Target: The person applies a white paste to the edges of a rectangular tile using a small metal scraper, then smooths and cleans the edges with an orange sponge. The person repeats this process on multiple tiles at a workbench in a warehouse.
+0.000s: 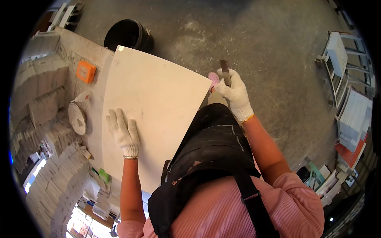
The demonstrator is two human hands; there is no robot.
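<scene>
White-gloved left hand [124,133] is resting loosely spread on a flat white board [158,91]; white-gloved right hand [237,94], pinching a flat dark metal blade [225,72], is hovering just right of the board's far-right corner

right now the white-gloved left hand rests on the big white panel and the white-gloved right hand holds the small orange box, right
The head view shows the white-gloved right hand holding a flat dark metal blade, not the small orange box. The white-gloved left hand rests on the big white panel.
</scene>
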